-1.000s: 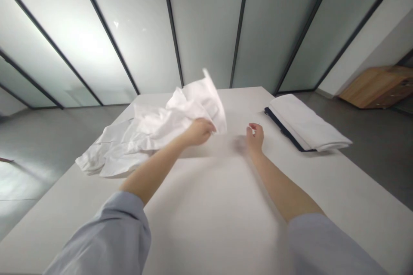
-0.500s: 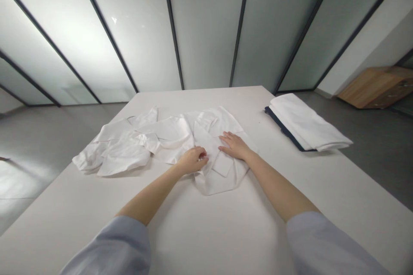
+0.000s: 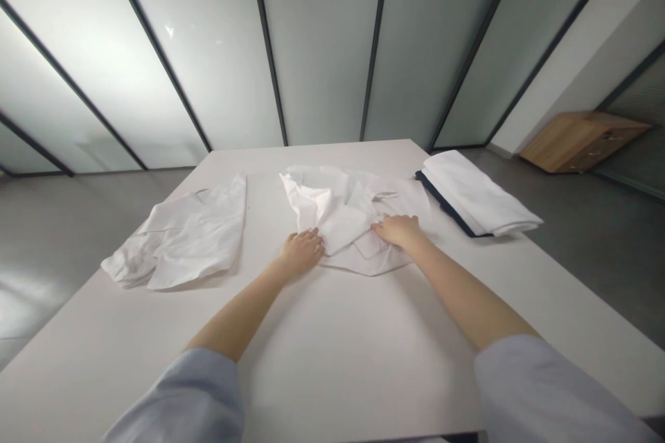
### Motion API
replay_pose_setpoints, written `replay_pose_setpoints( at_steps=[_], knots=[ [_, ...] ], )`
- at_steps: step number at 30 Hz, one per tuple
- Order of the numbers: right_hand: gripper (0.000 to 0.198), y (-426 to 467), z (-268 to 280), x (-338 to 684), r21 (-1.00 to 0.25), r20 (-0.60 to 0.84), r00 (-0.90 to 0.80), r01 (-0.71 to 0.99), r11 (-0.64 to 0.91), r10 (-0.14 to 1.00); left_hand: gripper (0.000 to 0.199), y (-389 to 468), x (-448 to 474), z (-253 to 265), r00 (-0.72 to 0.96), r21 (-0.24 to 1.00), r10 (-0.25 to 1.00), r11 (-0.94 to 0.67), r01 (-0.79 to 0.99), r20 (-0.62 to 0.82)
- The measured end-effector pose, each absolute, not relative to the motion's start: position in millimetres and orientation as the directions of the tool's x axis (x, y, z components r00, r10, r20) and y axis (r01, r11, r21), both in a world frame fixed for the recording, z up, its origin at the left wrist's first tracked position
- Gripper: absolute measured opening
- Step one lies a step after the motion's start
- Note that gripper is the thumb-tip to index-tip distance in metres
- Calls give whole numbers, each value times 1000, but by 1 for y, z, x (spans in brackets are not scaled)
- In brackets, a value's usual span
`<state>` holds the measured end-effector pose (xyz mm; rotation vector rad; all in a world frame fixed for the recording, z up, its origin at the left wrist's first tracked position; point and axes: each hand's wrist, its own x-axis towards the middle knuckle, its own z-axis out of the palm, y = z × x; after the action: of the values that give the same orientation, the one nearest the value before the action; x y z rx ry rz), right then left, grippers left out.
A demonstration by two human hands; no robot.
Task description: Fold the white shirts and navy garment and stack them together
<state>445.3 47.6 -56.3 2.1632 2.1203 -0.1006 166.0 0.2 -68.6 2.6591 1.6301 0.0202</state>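
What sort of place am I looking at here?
Probably an office or similar indoor workroom: dark-framed frosted panels, a wooden cabinet beyond, and a broad white table with white fabric spread on it.

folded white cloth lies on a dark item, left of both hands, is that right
Wrong side: the head view shows the folded white cloth, on a dark item, to the right of both the left hand and right hand.

No text, label, brand name, number or sign can be read anywhere in view, whether printed, stitched or handwritten, large or small
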Motion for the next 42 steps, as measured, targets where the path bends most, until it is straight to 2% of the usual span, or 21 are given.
replay_pose_setpoints(
  at_steps=[2, 4, 6, 7, 9, 12, 16, 21, 25, 28, 31, 34, 37, 38, 40, 42],
  knots=[
    [46, 34, -51, 438, -93, -140, -165, 984, 153, 976, 33, 19, 154, -62, 321, -12, 947, -321, 947, -5],
    [38, 24, -52, 431, -308, -85, -377, 890, 335, 922, 31, 34, 147, -54, 139, -54, 988, -135, 989, 70],
    [35, 22, -56, 428, -456, 32, -476, 775, 437, 879, 36, 41, 148, -48, 46, -39, 984, -39, 998, 174],
    [34, 24, -59, 428, -473, 89, -475, 753, 457, 875, 39, 41, 151, -48, 48, -13, 978, -46, 999, 204],
    [32, 32, -67, 431, -421, 172, -429, 782, 460, 887, 45, 36, 162, -51, 96, 47, 981, -105, 993, 167],
    [38, 45, -82, 437, -280, 180, -369, 870, 407, 912, 61, 29, 175, -67, 163, 96, 986, -166, 981, 35],
    [46, 48, -102, 442, -202, 165, -307, 920, 337, 937, 70, 30, 170, -87, 213, 126, 974, -221, 967, 74],
    [42, 44, -110, 450, -227, 203, -247, 930, 291, 947, 61, 33, 157, -91, 206, 203, 974, -223, 953, 99],
    [45, 49, -110, 457, -266, 259, -134, 942, 204, 957, 50, 32, 158, -88, 148, 193, 978, -175, 965, 146],
    [33, 53, -110, 460, -322, 224, -85, 934, 156, 971, 41, 35, 157, -87, 156, 183, 975, -184, 966, 156],
    [18, 54, -110, 462, -380, 189, -74, 914, 142, 979, 28, 42, 152, -88, 113, 331, 980, -163, 930, 165],
    [22, 53, -111, 464, -490, 253, -44, 855, 167, 967, 38, 52, 142, -91, -80, 649, 973, -84, 756, 219],
    [39, 52, -112, 464, -575, 259, -42, 796, 189, 965, 38, 63, 131, -94, -392, 944, 905, -28, 329, 164],
    [44, 51, -112, 464, -572, 234, -65, 798, 191, 970, 35, 67, 127, -94, -470, 987, 878, -23, 157, 95],
    [49, 49, -111, 463, -507, 174, -144, 835, 214, 974, 26, 76, 115, -94, -563, 992, 825, -29, -124, -46],
    [51, 49, -110, 461, -388, 129, -228, 884, 261, 965, 22, 83, 97, -92, -626, 973, 775, -66, -221, -89]
  ],
)
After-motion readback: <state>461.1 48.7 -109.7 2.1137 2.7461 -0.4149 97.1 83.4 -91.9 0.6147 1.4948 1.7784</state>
